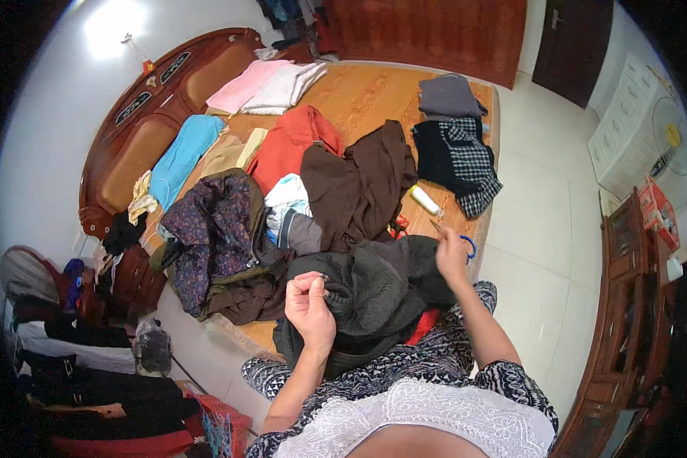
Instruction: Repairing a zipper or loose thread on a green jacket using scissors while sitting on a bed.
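Note:
A black knitted garment (366, 294) lies bunched across my lap and the bed's near edge. Over its left part, my left hand (311, 311) is closed in a pinch; what sits at its fingertips is too small to make out. My right hand (452, 258), at the garment's right side, is closed around a pair of scissors (470, 246). The blue handle shows beside my hand, and a thin tip points up and left. Just beyond lies a white tube with a yellow end (426, 200). Some red cloth (424, 327) peeks out below the black garment.
On the bed (374, 88) lie a brown garment (359, 183), a dark floral jacket (210, 225), a red garment (298, 141), a checked black garment (458, 156) and folded cloths. Clothes (91, 382) are piled at the lower left. A wooden cabinet (618, 320) stands right.

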